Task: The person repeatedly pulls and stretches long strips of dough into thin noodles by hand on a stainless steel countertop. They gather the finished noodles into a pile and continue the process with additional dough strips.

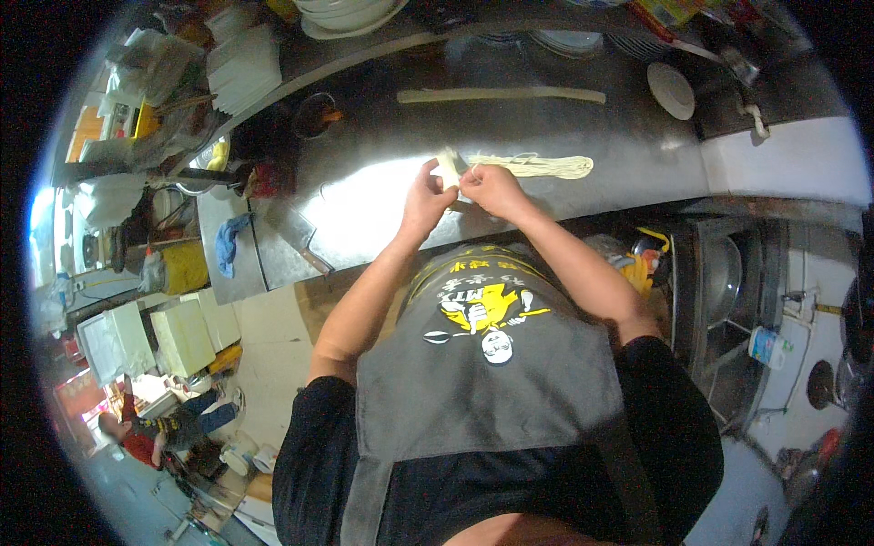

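Observation:
Over the metal counter (382, 225), my left hand (425, 201) grips a small pale piece of noodle dough (448, 168) between thumb and fingers. Its upper end is blurred. My right hand (493, 190) pinches at the right side of this piece, its fingertips close to my left thumb. Just behind and right of my right hand, a long folded bundle of noodles (556, 166) lies flat on the counter. A few loose strands curl over it near my knuckles, and its left end is partly hidden by my hand.
A long pale rod (502, 95) lies farther back. A cleaver's handle (316, 261) reaches the counter's front edge at left, near a blue cloth (232, 242). Stacked plates (563, 42) stand behind. Another person (164, 426) is across the room at lower left.

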The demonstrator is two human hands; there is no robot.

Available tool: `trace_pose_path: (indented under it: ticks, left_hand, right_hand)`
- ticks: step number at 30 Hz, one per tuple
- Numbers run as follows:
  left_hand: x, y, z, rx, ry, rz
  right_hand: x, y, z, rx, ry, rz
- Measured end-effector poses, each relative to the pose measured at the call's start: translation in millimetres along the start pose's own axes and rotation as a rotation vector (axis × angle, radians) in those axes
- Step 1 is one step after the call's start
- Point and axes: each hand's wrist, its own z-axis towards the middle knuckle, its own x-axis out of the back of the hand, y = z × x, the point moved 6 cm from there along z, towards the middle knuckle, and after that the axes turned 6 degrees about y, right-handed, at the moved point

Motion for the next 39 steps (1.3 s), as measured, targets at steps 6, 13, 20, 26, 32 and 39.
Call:
trace_pose_path:
  ticks: [6, 13, 20, 26, 32, 39]
  left_hand:
    - [35, -42, 5, 0.295, 0.048, -0.553]
    - [177, -129, 22, 0.551, 0.498, -1.052]
    - [218, -108, 28, 0.280, 0.536, -0.780]
    - [121, -32, 31, 0.148, 0.268, -0.442]
    - [26, 15, 5, 0.169, 0.023, -0.429]
    - [1, 12, 2, 0.067, -0.046, -0.328]
  right_hand:
    - [26, 73, 5, -0.275, 0.024, 0.612]
    - [202, 223, -17, -0.422, 0.392, 1.411]
    - [340, 270, -66, -0.178, 0.915, 1.449]
    - [220, 191, -17, -0.299, 0.698, 1.314]
    - [32, 54, 10, -0.385, 0.035, 0.653]
    - [-3, 2, 10, -0.106, -0.020, 0.371]
